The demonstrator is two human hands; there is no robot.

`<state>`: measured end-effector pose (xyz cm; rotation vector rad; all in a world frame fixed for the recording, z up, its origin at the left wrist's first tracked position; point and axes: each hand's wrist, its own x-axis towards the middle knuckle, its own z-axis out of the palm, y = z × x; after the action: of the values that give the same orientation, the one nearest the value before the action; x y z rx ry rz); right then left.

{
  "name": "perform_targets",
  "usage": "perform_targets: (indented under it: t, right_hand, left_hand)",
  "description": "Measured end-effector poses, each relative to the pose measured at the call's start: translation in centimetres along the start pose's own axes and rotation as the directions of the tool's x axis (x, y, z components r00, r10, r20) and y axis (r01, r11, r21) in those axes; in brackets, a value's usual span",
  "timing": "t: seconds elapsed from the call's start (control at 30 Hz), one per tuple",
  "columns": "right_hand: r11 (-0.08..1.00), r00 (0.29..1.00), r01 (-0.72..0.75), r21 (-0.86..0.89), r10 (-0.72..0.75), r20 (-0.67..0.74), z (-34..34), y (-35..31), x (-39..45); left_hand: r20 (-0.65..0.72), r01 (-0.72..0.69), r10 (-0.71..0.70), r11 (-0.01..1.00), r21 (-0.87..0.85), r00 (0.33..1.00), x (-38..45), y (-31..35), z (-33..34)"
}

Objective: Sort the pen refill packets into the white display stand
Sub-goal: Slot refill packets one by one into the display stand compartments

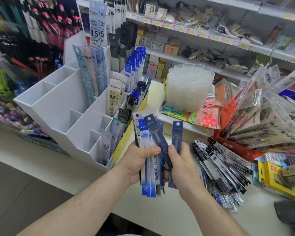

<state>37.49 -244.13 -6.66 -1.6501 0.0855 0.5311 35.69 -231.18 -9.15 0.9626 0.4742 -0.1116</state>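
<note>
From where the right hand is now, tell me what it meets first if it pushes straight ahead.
Probably the white tray holding the scissor packs, just beyond the dark blue packet that the right hand holds; depth is unclear.

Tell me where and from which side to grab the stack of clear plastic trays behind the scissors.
Grip the stack of clear trays low on its two opposite sides, coming down from above with both hands. The scalloped rims flare out at the top, so fingers can probably hook under the lobes. Scissors packets lean against its front foot, and it sits in a white tray, so a front approach looks blocked.
</note>
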Motion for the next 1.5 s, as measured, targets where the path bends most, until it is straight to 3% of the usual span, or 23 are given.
perform_targets:
  t: [0.2, 0.6, 0.8, 0.9, 1.03, 1.13, 1.27, 1.4, 1.5]
  right_hand:
    - [0.995, 0.996, 0.084, -0.060, -0.084, -0.002, -0.5, -0.3, -0.2]
    - [0.831, 0.977, 0.208, -0.516, -0.199, 0.074, -1.4, -0.2, 0.6]
    - [0.886, 0.975, 0.223, -0.406, -0.207, 0.082, -1.2, -0.4, 1.0]
    - [0.942, 0.974, 0.219, -0.254, -0.195, 0.116, -0.9, -0.1, 1.3]
    - [0.972, 0.975, 0.224, -0.065, -0.224, 0.012, -0.4, -0.8, 1.4]
    - [0.986, 0.984, 0.166, -0.003, -0.166, -0.057, 0.3, -1.3, 2.1]
    - [0.995, 0.995, 0.091, 0.038, -0.090, -0.037, 1.3, -1.1, 2.4]
    - [0.968, 0.998, -0.061, 0.245, 0.051, 0.049, 0.8, -1.1, 2.6]
    - [0.950, 0.993, -0.093, 0.298, 0.066, 0.099, 0.2, -1.2, 2.8]
  left_hand:
    - [-0.008, -0.052, 0.052, 0.998, -0.047, 0.999, -0.1, -0.2, -0.4]
    - [0.018, -0.100, 0.100, 0.995, -0.013, 0.995, -0.1, 0.3, -0.3]
    - [0.045, -0.110, 0.110, 0.994, 0.007, 0.993, 0.1, 0.5, -0.2]
    - [0.030, -0.098, 0.098, 0.995, -0.019, 0.995, 0.4, 0.4, -0.3]
    - [-0.017, -0.101, 0.101, 0.995, 0.022, 0.995, 0.7, 0.2, -0.1]
    - [-0.037, -0.113, 0.115, 0.992, 0.062, 0.993, 0.8, 0.1, 0.2]
    - [-0.028, -0.125, 0.130, 0.985, 0.120, 0.991, 0.9, 0.3, 0.5]
    - [-0.081, -0.113, 0.125, 0.984, 0.139, 0.989, 0.9, 1.0, 0.4]
    - [-0.105, -0.115, 0.134, 0.980, 0.165, 0.985, 0.6, 1.7, 0.5]
